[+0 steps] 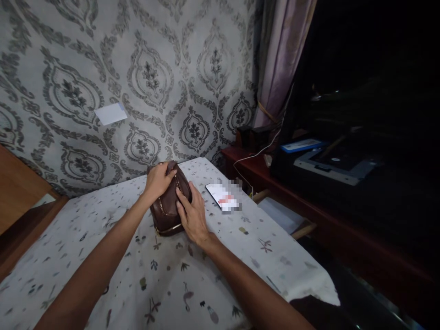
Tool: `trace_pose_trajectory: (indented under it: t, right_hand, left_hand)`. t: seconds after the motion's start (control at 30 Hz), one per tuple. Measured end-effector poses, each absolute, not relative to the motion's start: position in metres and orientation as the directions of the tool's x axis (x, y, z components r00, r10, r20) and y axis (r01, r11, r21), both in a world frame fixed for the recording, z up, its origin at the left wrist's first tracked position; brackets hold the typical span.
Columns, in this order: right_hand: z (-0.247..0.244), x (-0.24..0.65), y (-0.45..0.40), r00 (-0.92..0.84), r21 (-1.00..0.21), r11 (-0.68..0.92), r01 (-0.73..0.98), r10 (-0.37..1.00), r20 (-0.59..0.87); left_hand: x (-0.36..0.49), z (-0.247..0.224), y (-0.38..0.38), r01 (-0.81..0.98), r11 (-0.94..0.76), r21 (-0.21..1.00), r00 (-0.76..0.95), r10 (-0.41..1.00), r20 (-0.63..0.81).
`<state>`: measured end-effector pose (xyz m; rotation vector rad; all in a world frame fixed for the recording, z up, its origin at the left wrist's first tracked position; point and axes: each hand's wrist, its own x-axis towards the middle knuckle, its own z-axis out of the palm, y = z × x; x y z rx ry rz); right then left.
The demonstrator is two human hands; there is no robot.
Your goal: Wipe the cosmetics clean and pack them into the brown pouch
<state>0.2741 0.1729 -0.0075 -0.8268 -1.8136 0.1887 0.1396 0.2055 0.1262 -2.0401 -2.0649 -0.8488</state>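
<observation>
A brown leather bag (168, 201) with gold-coloured zips stands on the patterned cloth. My left hand (161, 181) is closed on its top left part, the thumb and fingertips close to the upper zip. Along the bag's right side lies my right hand (194, 215), holding it with some fingers over the front face and another along the edge. One zip runs down the front and another along the lower edge. What the left fingers pinch at the top is too small to make out. To the right of the bag, a phone (222, 197) with a lit screen lies on the cloth.
The bed-like surface wears a white printed cloth (137, 279). Beyond it rises a patterned wall with a white paper (110, 113). At right stand a dark red cabinet (247, 162), a partly pulled-out drawer (282, 213), a white cable (240, 161) and a large dark screen (360, 105).
</observation>
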Motion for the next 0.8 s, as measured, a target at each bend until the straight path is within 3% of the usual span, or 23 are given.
trace_pose_trajectory:
  t: [0.17,0.3,0.47,0.8]
  right_hand:
    - [-0.005,0.276,0.173,-0.2,-0.489,0.724,0.486,0.637,0.745]
    - [-0.002,0.28,0.177,-0.185,-0.553,0.691,0.466,0.687,0.703]
    - [-0.002,0.279,0.175,-0.198,-0.562,0.694,0.449,0.691,0.695]
    - [0.0,0.276,0.164,-0.302,-0.385,0.751,0.536,0.597,0.744]
  left_hand:
    - [0.151,0.12,0.196,0.993,0.02,0.12,-0.079,0.858,0.508]
    - [0.154,0.119,0.193,0.993,0.03,0.11,-0.083,0.851,0.519]
    - [0.151,0.118,0.197,0.982,-0.001,0.187,-0.102,0.837,0.538]
    - [0.138,0.111,0.206,0.837,-0.149,0.527,-0.179,0.836,0.519]
